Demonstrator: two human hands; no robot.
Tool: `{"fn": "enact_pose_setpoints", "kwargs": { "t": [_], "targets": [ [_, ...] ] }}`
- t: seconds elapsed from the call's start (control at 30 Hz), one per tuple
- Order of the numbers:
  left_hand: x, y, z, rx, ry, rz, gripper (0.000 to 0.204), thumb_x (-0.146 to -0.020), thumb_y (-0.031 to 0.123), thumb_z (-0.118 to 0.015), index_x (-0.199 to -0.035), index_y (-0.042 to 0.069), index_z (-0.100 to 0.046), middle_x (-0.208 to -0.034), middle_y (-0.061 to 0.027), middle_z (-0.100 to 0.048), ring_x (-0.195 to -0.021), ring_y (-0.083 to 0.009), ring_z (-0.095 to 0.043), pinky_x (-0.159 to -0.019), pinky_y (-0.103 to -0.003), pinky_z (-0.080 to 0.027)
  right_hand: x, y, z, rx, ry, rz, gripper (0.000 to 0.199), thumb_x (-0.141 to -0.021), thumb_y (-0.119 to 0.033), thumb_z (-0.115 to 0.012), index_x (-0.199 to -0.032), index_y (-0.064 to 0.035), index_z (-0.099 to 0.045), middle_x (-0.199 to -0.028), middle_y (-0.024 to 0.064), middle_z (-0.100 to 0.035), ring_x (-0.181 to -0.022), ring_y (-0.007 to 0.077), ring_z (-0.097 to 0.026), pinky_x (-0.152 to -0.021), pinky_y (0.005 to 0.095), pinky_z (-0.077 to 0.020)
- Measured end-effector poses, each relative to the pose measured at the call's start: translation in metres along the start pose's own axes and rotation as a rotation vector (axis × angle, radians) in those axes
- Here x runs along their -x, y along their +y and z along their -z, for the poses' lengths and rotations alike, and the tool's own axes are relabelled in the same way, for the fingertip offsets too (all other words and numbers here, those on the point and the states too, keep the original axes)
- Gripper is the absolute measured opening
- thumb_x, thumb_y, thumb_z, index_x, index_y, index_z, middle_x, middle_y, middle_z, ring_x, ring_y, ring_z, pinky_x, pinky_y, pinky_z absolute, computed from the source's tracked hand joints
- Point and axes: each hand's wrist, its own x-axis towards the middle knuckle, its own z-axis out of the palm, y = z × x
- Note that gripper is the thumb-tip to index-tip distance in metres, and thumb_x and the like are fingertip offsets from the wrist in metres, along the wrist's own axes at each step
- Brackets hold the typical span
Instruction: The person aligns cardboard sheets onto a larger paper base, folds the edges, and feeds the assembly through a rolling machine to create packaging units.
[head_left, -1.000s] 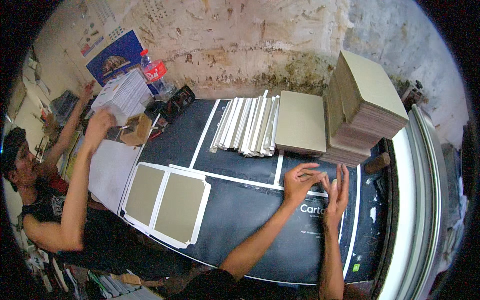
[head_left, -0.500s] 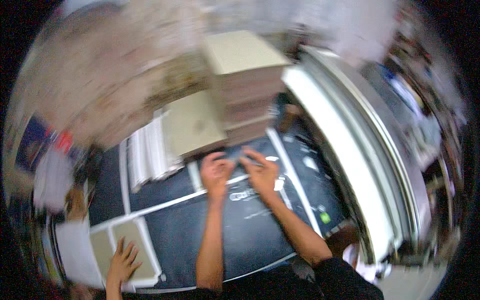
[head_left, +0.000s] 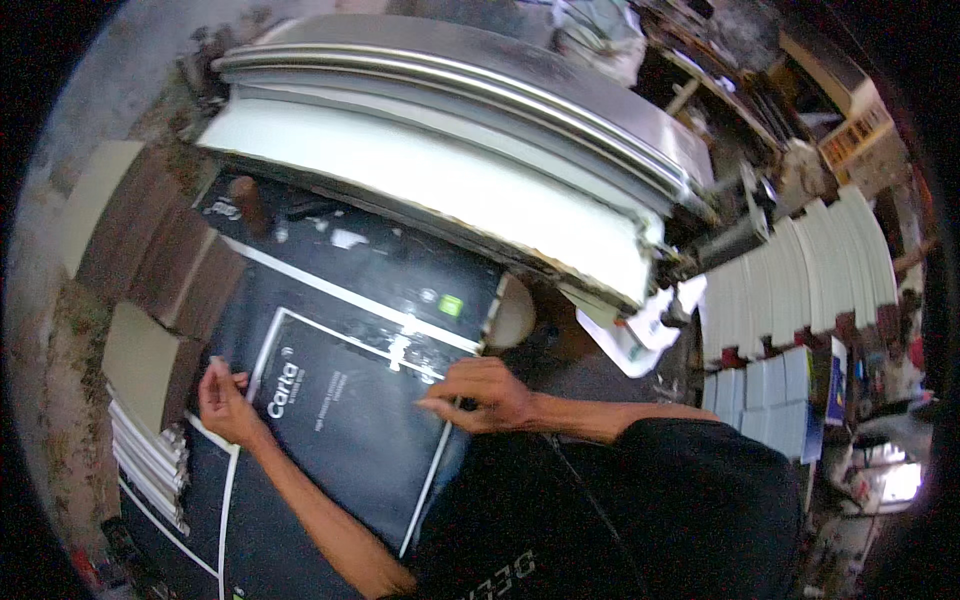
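Both of my hands rest on a large dark printed sheet that lies flat on the worktable and is outlined by thin white border lines. My left hand sits at the sheet's far-left corner, fingers curled loosely with the tips on the white edge; I cannot tell whether it pinches the sheet or only presses on it. My right hand lies at the opposite side, fingers half folded and pressing down beside the white border line, holding nothing that I can make out. Between the two hands the sheet carries a block of small white lettering, and the surface there is open and flat. Just past my left hand, a tan stack of boards stands close, with a fan of white-edged sheets packed beneath it, so there is little room on that side. Farther out stands a taller brown stack of boards. Beyond my right hand, a second dark sheet with a small green square label continues to a thick white slab topped by a long grey metal edge, which closes off that side. Off to the right of my right hand, well apart, rows of white booklets stand on edge.
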Motion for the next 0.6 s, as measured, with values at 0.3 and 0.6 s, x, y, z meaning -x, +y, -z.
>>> {"fn": "enact_pose_setpoints", "kwargs": {
  "t": [0.3, 0.6],
  "targets": [
    [-0.004, 0.025, -0.004, 0.053, 0.085, 0.183, 0.06, -0.105, 0.048, -0.053, -0.08, -0.004, -0.071, -0.055, -0.0017, -0.048, -0.059, -0.0155, -0.057, -0.066, -0.03, -0.048, 0.209, 0.132, 0.136, 0.422, 0.474, -0.848, 0.02, -0.086, -0.017, -0.074, -0.101, -0.0027, -0.076, -0.09, 0.0144, -0.076, -0.077, 0.021, -0.072, -0.074, 0.0378, -0.0569],
    [-0.01, 0.011, -0.004, 0.054, -0.005, 0.134, 0.061, -0.104, 0.05, -0.053, -0.081, -0.003, -0.071, -0.059, -0.0019, -0.053, -0.057, -0.0113, -0.052, -0.06, -0.026, -0.042, 0.261, 0.221, 0.239, 0.7, 0.3, -1.025, 0.061, -0.056, -0.04, -0.096, -0.106, -0.0123, -0.075, -0.096, 0.0144, -0.074, -0.093, 0.0313, -0.071, -0.083, 0.0441, -0.0558]
  ]
}}
